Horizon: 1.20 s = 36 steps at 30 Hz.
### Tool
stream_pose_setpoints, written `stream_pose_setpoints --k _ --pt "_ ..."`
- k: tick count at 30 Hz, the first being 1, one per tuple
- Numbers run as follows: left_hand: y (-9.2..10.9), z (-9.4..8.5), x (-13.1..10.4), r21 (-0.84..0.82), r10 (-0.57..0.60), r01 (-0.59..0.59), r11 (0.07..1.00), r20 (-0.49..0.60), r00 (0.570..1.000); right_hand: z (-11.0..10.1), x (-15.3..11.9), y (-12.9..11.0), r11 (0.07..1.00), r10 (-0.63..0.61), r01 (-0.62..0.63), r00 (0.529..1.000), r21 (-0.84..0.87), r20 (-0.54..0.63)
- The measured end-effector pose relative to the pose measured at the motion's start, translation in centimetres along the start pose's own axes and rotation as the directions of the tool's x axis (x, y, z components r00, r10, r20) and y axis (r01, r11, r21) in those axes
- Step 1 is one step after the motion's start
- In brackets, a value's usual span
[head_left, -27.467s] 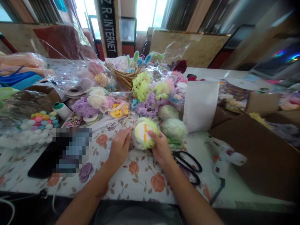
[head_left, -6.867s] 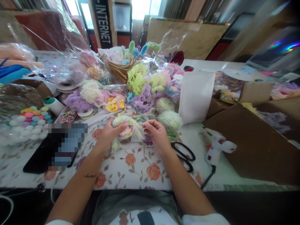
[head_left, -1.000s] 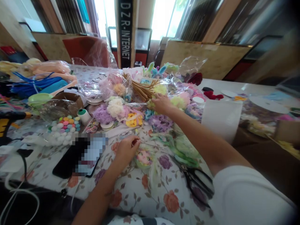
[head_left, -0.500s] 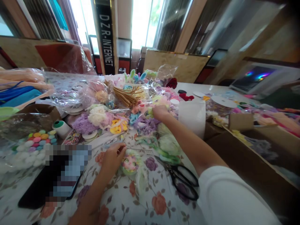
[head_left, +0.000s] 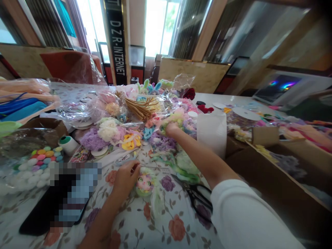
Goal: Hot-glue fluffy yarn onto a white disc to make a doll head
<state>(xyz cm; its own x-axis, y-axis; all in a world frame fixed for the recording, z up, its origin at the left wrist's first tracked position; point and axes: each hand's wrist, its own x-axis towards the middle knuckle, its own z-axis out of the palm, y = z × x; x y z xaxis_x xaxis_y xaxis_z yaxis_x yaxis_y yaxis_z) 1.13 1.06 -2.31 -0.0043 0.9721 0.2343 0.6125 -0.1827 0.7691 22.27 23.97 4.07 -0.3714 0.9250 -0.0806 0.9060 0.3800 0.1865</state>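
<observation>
My left hand point(head_left: 127, 175) rests on the floral cloth with its fingers curled together. Its fingertips meet beside the top of a small doll head point(head_left: 144, 182), which has big green eyes and pale green and yellow hair. Whatever those fingers may hold is too small to make out. My right hand point(head_left: 172, 130) reaches into the heap of pastel yarn, by a yellow-green fluffy bunch point(head_left: 178, 117); its fingers are hidden there. Black-handled scissors point(head_left: 198, 197) lie under my right forearm, partly covered by the sleeve. Green tulle and yarn point(head_left: 185, 166) lie just beyond them.
A phone point(head_left: 33, 216) lies at the left, near a bag of coloured pompoms point(head_left: 38, 166) and a thread spool point(head_left: 67, 144). Gold stems point(head_left: 141, 108) top the heap. A white roll point(head_left: 211, 135) and an open cardboard box point(head_left: 249, 169) stand at the right.
My right hand has moved slightly left and down, deeper into the yarn, and its sleeve now covers part of the scissors' handles. The left hand stays by the doll head.
</observation>
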Motion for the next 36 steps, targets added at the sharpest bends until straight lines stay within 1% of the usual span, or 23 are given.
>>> stream_pose_setpoints --k 3,5,7,10,13,15,18,22,25,27,29,32,36 --pt "0.2 0.0 -0.2 0.007 0.026 -0.025 1.0 -0.007 1.0 -1.3 -0.4 -1.1 0.993 0.108 -0.102 0.989 -0.062 0.105" --pt "0.3 0.0 -0.3 0.012 0.032 -0.031 0.999 -0.007 0.999 -2.6 -0.9 -1.9 0.992 0.111 -0.104 0.987 -0.066 0.113" --pt "0.3 0.0 -0.4 0.017 0.031 -0.031 0.999 -0.011 0.999 -4.1 -1.4 -2.7 0.997 0.073 -0.07 0.994 -0.037 0.078" --pt "0.3 0.0 -0.4 0.018 0.037 -0.036 0.999 -0.021 0.999 -6.3 -2.1 -4.0 0.999 -0.018 0.02 1.0 0.045 -0.026" --pt "0.4 0.0 -0.3 0.018 0.04 -0.039 0.999 -0.023 0.999 -7.6 -1.7 -5.5 0.975 -0.128 0.153 0.979 0.158 -0.156" --pt "0.5 0.0 -0.4 0.025 0.038 -0.037 0.999 -0.019 0.999 -7.4 -0.7 -6.5 0.94 -0.19 0.243 0.956 0.239 -0.223" --pt "0.5 0.0 -0.4 0.046 0.041 -0.04 0.998 -0.009 0.999 -5.9 1.2 -7.9 0.88 -0.252 0.336 0.93 0.336 -0.269" --pt "0.5 0.1 -0.4 0.076 0.072 -0.071 0.995 -0.008 0.997 -3.3 3.5 -8.5 0.848 -0.27 0.354 0.929 0.395 -0.254" --pt "0.6 0.1 -0.5 0.097 0.085 -0.084 0.992 -0.008 0.996 -2.4 4.3 -8.4 0.858 -0.26 0.333 0.938 0.391 -0.227" --pt "0.8 0.0 -0.7 0.112 0.083 -0.083 0.99 0.003 0.997 -2.4 4.5 -8.3 0.876 -0.243 0.309 0.946 0.369 -0.215" --pt "1.0 -0.1 -0.8 0.128 0.085 -0.087 0.988 0.016 0.996 -2.9 4.8 -8.1 0.899 -0.214 0.276 0.954 0.341 -0.209" --pt "1.1 -0.1 -0.8 0.155 0.09 -0.094 0.983 0.034 0.995 -4.2 5.6 -7.3 0.926 -0.166 0.219 0.967 0.307 -0.191" --pt "0.6 0.1 -0.8 0.182 0.11 -0.115 0.977 0.035 0.993 -5.9 7.0 -5.4 0.948 -0.126 0.168 0.978 0.27 -0.167"
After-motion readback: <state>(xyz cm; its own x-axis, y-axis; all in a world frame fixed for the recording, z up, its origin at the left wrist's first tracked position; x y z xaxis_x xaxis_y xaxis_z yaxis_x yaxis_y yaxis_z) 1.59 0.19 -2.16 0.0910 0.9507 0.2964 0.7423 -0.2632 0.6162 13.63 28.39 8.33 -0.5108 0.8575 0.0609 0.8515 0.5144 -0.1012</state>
